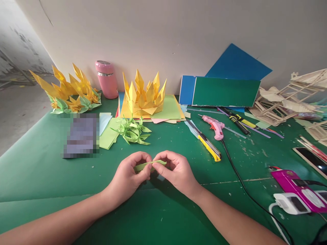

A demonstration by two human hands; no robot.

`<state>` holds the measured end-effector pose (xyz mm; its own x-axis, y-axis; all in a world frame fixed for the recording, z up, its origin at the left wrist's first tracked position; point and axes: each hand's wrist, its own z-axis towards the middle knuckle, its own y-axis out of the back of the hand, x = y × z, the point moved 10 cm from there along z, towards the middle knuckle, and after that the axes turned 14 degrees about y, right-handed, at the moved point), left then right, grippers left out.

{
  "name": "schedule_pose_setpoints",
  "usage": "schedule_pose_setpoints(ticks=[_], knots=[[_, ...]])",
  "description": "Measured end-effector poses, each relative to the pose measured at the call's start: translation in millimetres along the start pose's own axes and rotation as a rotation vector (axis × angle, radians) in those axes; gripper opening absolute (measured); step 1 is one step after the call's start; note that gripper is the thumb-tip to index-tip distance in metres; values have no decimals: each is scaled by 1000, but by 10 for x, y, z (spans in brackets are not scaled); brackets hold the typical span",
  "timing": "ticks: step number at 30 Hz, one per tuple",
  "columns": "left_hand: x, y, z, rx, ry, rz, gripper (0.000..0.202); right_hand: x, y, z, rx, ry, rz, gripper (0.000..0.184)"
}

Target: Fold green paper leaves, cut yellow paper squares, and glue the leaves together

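My left hand (130,174) and right hand (176,170) each pinch one end of the folded light green paper strip (149,164), held between them above the green mat (76,204). It seems feather-light and crease-prone, so fingertip holds at the ends suit it.

A pale green paper strip (149,164) is pinched between the left hand (130,175) and right hand (176,172). Beyond them, green folded pieces (133,131) and a yellow paper crown (144,95) are seen; a pink glue gun (216,126) is seen to the right.
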<state>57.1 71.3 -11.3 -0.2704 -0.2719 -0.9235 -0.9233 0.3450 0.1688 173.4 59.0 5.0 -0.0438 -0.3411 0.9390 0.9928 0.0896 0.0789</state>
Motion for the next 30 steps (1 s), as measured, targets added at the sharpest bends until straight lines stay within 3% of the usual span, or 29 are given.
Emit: schedule_pose_setpoints(ticks=[5,9,11,13,15,17,20,23,30], knots=[[-83,-1,-3,-5,-99,51,10,90,-46,11,82,99,-136,9],[-27,-88,-4,101,-47,-62,16,180,-77,41,140,183,-181,11],[21,-124,0,143,-4,-112,21,270,19,109,168,263,-240,15],[52,-117,14,135,12,-132,23,372,381,208,67,347,-423,21],[62,-98,32,111,6,-134,23,443,1022,245,-191,326,-834,26],[67,-94,51,100,5,-128,22,402,1686,170,-408,127,-1195,31],[75,-92,68,88,30,-140,23,195,2359,-11,-491,-184,-1410,39],[75,-65,64,63,60,-166,26,62,2575,-116,-494,-269,-1438,38],[80,-9,43,30,84,-198,26,18,2485,-89,-437,-316,-1457,39]])
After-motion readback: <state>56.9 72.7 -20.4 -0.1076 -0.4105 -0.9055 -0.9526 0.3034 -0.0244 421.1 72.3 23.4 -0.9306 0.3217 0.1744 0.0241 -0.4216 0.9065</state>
